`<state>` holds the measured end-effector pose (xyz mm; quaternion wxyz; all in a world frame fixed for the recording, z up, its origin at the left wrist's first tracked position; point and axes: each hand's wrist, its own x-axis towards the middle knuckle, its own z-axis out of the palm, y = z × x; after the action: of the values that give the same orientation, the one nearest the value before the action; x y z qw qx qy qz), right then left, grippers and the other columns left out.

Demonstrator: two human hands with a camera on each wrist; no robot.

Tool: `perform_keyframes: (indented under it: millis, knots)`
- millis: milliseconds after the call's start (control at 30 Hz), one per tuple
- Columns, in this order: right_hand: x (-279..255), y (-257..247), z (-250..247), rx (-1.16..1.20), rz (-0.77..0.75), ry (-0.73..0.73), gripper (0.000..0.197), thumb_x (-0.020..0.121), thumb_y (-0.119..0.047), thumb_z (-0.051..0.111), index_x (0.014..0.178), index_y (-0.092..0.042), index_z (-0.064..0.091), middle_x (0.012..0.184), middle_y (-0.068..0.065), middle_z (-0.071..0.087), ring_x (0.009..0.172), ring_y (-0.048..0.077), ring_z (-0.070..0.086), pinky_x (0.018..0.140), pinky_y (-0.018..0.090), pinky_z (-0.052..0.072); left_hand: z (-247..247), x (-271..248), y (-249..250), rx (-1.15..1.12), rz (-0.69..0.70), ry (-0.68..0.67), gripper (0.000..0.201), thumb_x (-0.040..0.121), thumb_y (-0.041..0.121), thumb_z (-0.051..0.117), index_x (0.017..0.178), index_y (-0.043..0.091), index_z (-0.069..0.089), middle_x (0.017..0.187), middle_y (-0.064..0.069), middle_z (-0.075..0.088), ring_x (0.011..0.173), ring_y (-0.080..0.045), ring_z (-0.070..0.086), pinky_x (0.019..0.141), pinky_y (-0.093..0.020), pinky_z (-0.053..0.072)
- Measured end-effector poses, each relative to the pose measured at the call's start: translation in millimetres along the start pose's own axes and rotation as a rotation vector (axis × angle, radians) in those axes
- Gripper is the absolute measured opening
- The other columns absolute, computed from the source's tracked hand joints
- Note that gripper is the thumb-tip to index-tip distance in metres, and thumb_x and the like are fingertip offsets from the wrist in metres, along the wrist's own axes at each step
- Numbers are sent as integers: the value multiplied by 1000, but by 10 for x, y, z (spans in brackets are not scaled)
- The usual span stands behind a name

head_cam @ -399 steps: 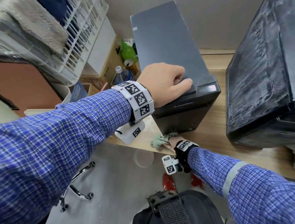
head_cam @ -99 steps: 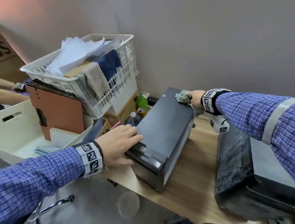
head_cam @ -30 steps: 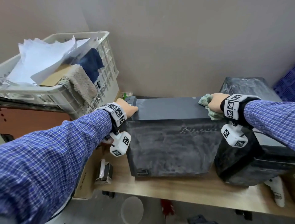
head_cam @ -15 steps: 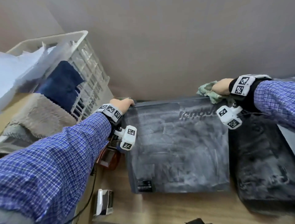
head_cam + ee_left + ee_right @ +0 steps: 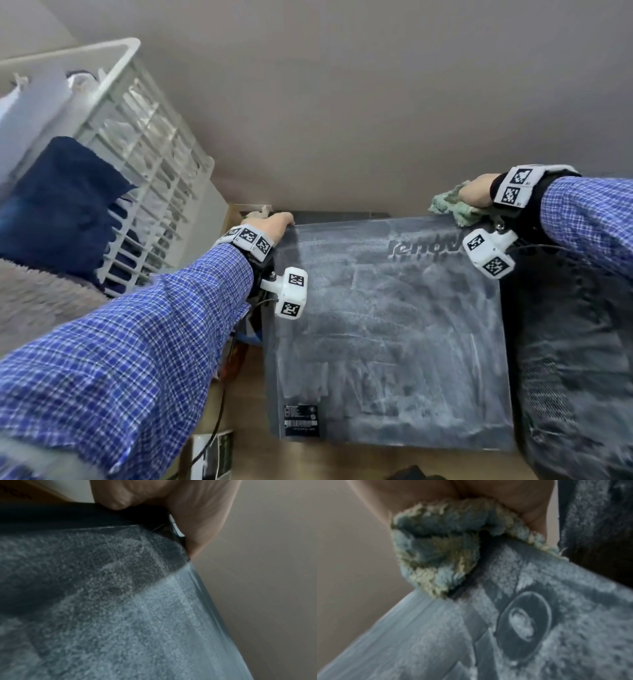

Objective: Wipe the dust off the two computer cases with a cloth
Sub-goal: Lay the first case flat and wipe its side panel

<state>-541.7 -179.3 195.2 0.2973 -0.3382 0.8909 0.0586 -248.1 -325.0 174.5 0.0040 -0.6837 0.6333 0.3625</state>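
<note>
— Where were the arms?

— Both reached forward in blue checked sleeves, spread wide, one to each far corner of the near computer case (image 5: 387, 329); it stood on the wooden tabletop (image 5: 246, 452) with its dusty, smeared side panel facing the camera.

— And the left hand (image 5: 270, 224)?

— It sat on the case's far left top corner, wrist bent over the edge; in the left wrist view the left hand (image 5: 180, 507) had its fingers (image 5: 202, 524) curled down over the far side of the corner, so that grip was clamped on the case itself; the dust lay thick right up to that corner.

— The right hand (image 5: 476, 193)?

— At the far right top corner, knuckles toward the wall, with the green cloth (image 5: 452, 205) bunched under it; the right wrist view showed the right hand (image 5: 471, 493) pressing the cloth (image 5: 440, 547) against the case's top edge (image 5: 436, 635), folds bulging out below the palm; that grip seemed closed round the cloth, though blur hid the fingertips.

— The second computer case (image 5: 575, 359)?

— Just beside the first on its right, dark and equally dusty, under the right forearm; neither hand touched it.

— Anything on the left?

— A white plastic basket (image 5: 144, 144) with a dark blue towel (image 5: 58, 202) draped over its rim.
</note>
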Motion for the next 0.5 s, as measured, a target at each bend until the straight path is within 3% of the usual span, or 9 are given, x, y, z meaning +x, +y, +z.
perform_keyframes:
  millis: [33,67,133,167,233,300,400,500]
  knots:
    - [67,46,44,15,6,-30,38,104,-14,31,133,6,47,143,20,45,127,32,47,87,31,38,40,24,-5,26,-6,3,56,73,55,61,116,19,60,115,-5,61,78,-23,55,71,-26,39]
    - [123,94,97,26,7,-43,38,103,-15,35,132,4,48,142,20,46,125,32,49,86,32,38,85,38,-16,8,-43,-5,59,73,55,63,118,17,60,109,-6,63,79,-25,57,72,-28,41]
    - [199,170,196,80,43,-41,37,98,-16,45,130,2,52,137,21,50,118,32,52,86,32,38,185,74,-41,-9,-86,-51,58,71,55,65,107,10,64,90,-6,65,74,-25,62,69,-29,46]
    - [254,204,248,115,64,-32,38,96,-16,49,129,3,54,135,21,52,118,33,52,85,32,38,229,86,-61,2,-95,-80,59,68,58,65,104,11,65,88,-7,66,74,-25,64,71,-29,50]
    - [253,233,341,80,83,-65,40,99,-15,43,135,3,48,140,20,48,123,31,49,89,33,39,302,91,-70,46,-90,-123,57,69,61,62,98,12,64,92,-8,67,78,-27,66,80,-33,53]
    - [198,200,381,69,124,-66,41,105,-14,29,142,0,39,149,15,39,125,25,46,100,30,36,373,132,-58,50,-92,-166,45,79,58,60,85,13,57,90,-8,63,79,-27,64,82,-33,52]
    - [259,256,490,122,145,-32,41,106,-15,25,143,-1,39,150,14,38,135,25,41,103,29,34,489,187,-33,50,-70,-216,35,91,42,58,75,13,50,80,-7,57,69,-22,58,69,-28,48]
    - [405,324,653,68,82,-67,39,105,-14,27,135,1,46,142,13,48,128,27,49,100,31,39,597,217,-52,49,-86,-245,35,95,34,57,73,9,48,74,-7,53,62,-19,52,59,-26,41]
